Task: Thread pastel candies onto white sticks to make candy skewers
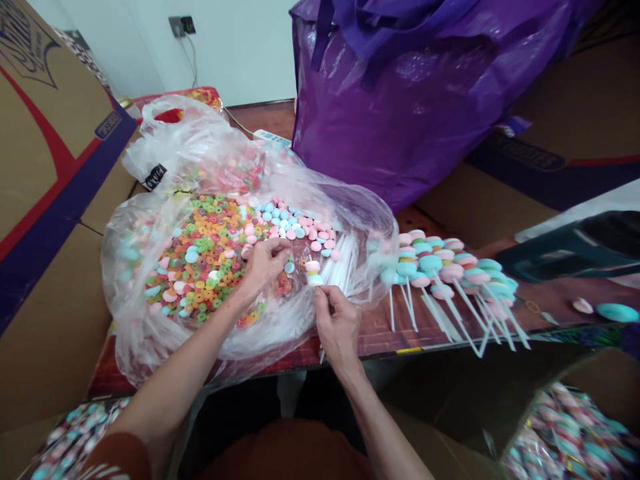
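Observation:
My left hand (265,263) reaches into a clear plastic bag (150,333) and pinches a small blue round candy (289,267). Around it lie several small ring candies (205,257) in orange, green and yellow, and pink, blue and white disc candies (295,225). My right hand (336,323) is closed on a white stick that carries a pink and a pale candy at its top (313,272). Loose white sticks (340,263) lie in the bag just beside that hand.
Several finished candy sticks (450,270) lie in a row on the brown table (380,330) to the right. A big purple bag (415,100) stands behind. Cardboard boxes (45,167) flank the left. Wrapped candy fills boxes at the lower corners (570,427).

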`<act>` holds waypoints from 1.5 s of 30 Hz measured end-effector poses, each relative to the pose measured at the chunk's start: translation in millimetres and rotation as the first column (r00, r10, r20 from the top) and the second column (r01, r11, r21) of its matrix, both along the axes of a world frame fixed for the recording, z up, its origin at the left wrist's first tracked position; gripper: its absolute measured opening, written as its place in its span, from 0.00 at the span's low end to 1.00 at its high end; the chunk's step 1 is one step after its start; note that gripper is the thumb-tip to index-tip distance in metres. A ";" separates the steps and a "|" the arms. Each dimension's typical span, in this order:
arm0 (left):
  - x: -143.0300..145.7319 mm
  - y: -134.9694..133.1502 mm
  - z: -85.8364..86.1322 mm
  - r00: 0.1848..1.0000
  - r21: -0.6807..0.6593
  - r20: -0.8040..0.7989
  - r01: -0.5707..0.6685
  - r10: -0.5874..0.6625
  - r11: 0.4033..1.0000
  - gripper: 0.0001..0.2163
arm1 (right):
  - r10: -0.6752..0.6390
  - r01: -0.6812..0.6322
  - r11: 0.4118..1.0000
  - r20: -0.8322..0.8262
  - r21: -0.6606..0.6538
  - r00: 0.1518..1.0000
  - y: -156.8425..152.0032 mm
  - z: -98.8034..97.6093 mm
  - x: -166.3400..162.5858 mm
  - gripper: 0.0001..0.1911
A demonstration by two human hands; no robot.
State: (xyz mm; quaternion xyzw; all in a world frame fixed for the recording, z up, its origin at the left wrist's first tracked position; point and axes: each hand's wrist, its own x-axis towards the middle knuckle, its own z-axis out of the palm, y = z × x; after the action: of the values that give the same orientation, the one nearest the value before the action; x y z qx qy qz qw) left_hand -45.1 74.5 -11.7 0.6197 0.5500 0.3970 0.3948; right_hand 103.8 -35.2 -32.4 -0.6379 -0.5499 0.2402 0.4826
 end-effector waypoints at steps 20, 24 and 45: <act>14.8 13.4 10.6 0.989 0.020 -0.089 0.121 -0.118 0.992 0.03 | 0.001 -0.001 1.000 -0.060 0.005 0.998 -0.2 -3.7 0.6 0.14; 7.7 23.2 12.7 0.979 -0.014 0.185 0.093 -0.088 0.996 0.07 | -0.005 0.006 1.000 -0.051 0.008 0.999 0.4 -3.5 0.3 0.14; -10.9 19.8 13.7 0.615 0.097 -0.707 0.573 -0.349 0.814 0.12 | 0.027 -0.026 1.000 -0.020 0.004 0.999 0.5 -1.3 -0.4 0.15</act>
State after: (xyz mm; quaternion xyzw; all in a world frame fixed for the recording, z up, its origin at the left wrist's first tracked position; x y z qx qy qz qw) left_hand -56.0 94.4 2.0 0.8941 0.4015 0.1170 0.1603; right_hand 103.4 -34.6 -33.6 -0.6273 -0.5539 0.2520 0.4861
